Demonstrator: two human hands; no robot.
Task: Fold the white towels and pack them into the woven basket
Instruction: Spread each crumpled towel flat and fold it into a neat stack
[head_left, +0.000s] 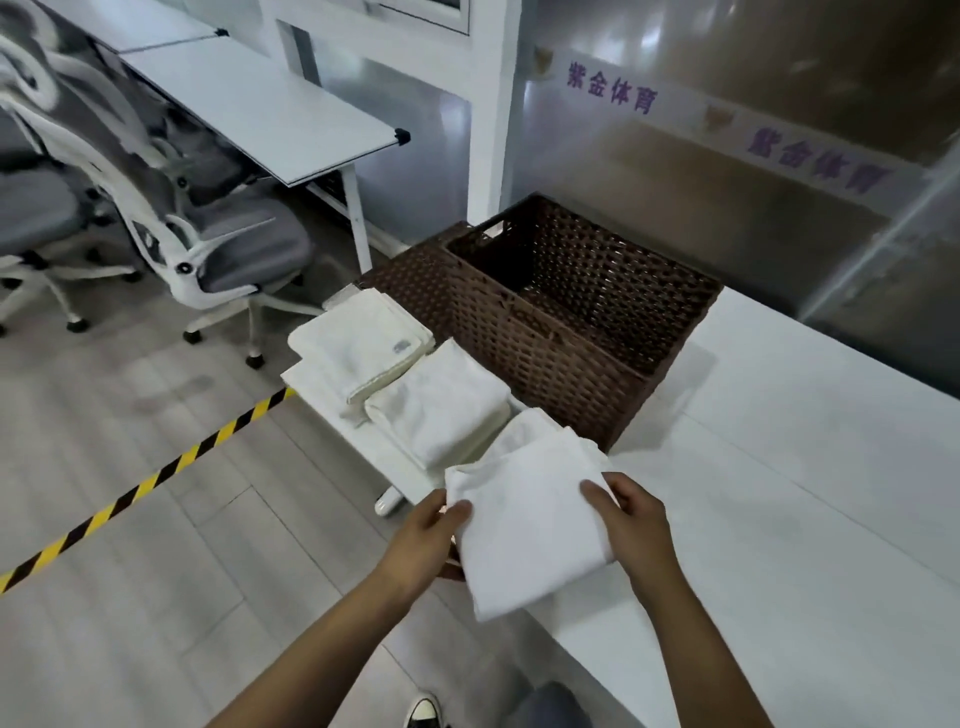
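1. We hold a folded white towel (524, 530) by its sides above the desk (779, 519) edge: left hand (426, 535) and right hand (631, 519) each have their grip closed on it, keeping the fold intact.
2. Beyond it, two folded towel stacks (436, 410) wait.
3. Farthest, the woven basket (545, 353) stands open, apparently empty, ready for packing.

I have one view only, from the camera worn on my head. It looks forward and steeply down over my forearms, so my left hand (434, 525) and right hand (631, 512) sit close in the lower middle. The wide lens bends the straight edges. The white surface (779, 467) runs away to the right, the woven basket (566, 317) stands a little farther off at centre, and the floor (130, 415) fills the left.
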